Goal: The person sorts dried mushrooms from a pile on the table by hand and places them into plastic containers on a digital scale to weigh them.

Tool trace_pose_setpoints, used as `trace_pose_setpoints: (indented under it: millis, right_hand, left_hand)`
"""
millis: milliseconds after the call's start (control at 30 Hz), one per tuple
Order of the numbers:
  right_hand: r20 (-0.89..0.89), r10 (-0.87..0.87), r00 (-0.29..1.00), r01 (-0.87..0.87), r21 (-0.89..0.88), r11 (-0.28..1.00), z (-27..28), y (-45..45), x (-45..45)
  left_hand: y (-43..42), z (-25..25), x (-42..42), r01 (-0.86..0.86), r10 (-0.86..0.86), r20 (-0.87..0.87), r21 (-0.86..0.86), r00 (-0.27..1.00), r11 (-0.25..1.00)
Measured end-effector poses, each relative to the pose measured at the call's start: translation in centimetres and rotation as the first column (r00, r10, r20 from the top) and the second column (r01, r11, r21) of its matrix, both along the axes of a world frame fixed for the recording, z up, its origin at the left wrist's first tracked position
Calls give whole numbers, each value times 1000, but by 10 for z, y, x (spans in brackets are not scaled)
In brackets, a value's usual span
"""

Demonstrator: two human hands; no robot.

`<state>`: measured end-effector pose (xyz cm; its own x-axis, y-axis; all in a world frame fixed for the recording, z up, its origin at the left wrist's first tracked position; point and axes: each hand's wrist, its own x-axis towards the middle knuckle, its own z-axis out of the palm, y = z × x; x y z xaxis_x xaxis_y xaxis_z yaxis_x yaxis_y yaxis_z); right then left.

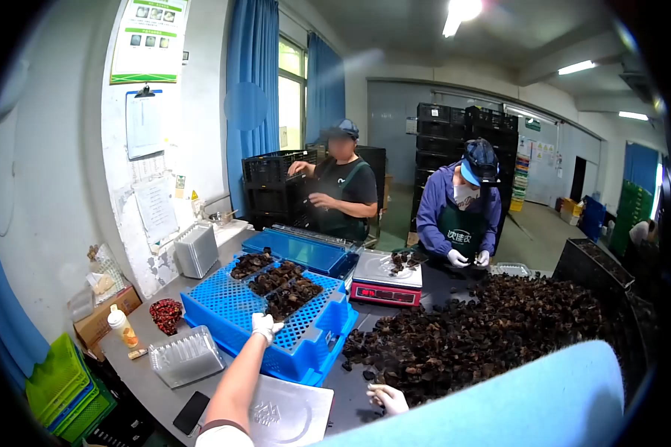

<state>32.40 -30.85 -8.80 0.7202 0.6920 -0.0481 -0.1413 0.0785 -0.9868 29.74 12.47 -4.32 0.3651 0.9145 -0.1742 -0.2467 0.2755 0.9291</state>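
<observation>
My left hand (266, 326), in a white glove, is at the near edge of a tray of dark pieces (285, 289) on the upturned blue crate (227, 316). Its fingers look bent, and their hold on the tray cannot be made out. My right hand (388, 399), also gloved, is low beside the big heap of dark dried pieces (455, 335). Its fingertips are pinched on something small and pale that I cannot make out. A metal scale plate (294, 410) lies between my arms.
Across the table a gloved co-worker (458, 205) stands by a red scale (386, 279); another person (343, 186) is near black crates (272, 179). Clear trays (186, 357), a bottle (122, 325) and a phone (191, 413) lie left. A blue surface (522, 402) blocks the lower right.
</observation>
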Motion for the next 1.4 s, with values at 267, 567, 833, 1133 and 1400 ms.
trace_pose_setpoints:
  millis: [267, 567, 833, 1133, 1400]
  right_hand:
    - [-12, -273, 962, 274, 31, 961, -120, -114, -55]
    - [-196, 28, 980, -86, -296, 951, -45, -133, -175]
    - [123, 99, 987, -35, -438, 898, -18, -131, -169]
    - [509, -454, 731, 648, -309, 696, -20, -161, -44]
    - [817, -104, 568, 680, -394, 618, -37, -87, 16]
  left_hand:
    - [42, 12, -193, 354, 525, -452, 892, 721, 282]
    - [93, -64, -347, 647, 470, -736, 666, 487, 371]
    - [163, -84, -348, 728, 571, -703, 639, 423, 248]
    - [202, -77, -337, 595, 334, -772, 632, 541, 497]
    - [169, -75, -333, 571, 382, -735, 677, 560, 465]
